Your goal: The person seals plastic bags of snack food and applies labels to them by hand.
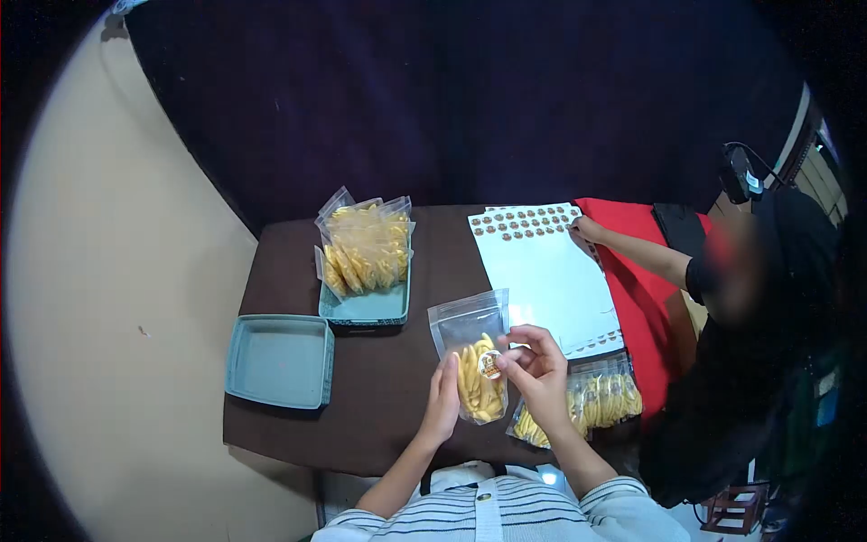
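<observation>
My left hand (441, 403) grips the left side of a clear zip pouch (469, 321) part filled with yellow chip-like pieces (479, 397). The pouch stands upright in front of my chest. My right hand (540, 378) pinches the edge of a round printed sticker (490, 364), which lies over the pouch's front. Beyond my right hand is a white sheet (542, 280) with rows of round stickers along its far end. Several filled pouches (603, 397) lie close to my right wrist, partly hidden by it.
A blue-grey basket (366, 312) holds a heap of filled pouches (368, 248). Another such basket (278, 361) stands at the table's left edge. On the right, a co-worker's hand (589, 229) touches the sheet's far corner, over a red cloth (637, 271).
</observation>
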`<state>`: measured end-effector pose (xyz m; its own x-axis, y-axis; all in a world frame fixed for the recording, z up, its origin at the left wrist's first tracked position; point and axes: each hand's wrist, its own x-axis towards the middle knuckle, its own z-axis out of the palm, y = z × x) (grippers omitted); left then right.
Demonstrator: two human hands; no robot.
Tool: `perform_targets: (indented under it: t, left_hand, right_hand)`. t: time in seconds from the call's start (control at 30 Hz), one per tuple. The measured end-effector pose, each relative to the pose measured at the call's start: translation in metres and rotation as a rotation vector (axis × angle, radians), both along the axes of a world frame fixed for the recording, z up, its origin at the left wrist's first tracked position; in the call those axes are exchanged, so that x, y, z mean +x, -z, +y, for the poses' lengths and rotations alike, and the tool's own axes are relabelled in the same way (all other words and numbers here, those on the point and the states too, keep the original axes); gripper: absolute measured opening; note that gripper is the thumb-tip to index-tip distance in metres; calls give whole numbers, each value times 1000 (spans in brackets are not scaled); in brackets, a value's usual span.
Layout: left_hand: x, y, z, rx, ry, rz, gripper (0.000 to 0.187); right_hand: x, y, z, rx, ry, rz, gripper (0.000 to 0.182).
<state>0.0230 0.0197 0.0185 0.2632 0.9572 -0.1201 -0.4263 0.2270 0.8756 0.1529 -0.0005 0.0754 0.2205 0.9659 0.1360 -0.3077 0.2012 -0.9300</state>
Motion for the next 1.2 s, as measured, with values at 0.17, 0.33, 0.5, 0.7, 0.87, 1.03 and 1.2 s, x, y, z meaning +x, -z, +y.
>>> perform_targets:
  t: [0.17, 0.33, 0.5, 0.7, 0.87, 1.03, 1.2]
  left_hand:
    - [2, -3, -4, -19, 9, 0, 44]
    - [4, -2, -4, -22, 48, -11, 43]
    - [8, -12, -4, 28, 44, -19, 40]
    - [13, -6, -8, 111, 1, -15, 27]
    - [14, 1, -6, 113, -16, -21, 26]
    - [15, 1, -4, 110, -14, 6, 26]
    - [15, -1, -3, 103, 3, 8, 27]
  right_hand:
    - [10, 4, -11, 8, 63, -214, 8]
    - [10, -5, -16, -23, 157, -164, 3]
    - [5, -3, -20, -103, 102, -142, 6]
    - [2, 4, -19, -105, 151, -236, 5]
    - [3, 10, -17, -68, 179, -286, 5]
    - [5, 13, -15, -83, 161, -298, 6]
    - [6, 10, -16, -109, 133, -238, 4]
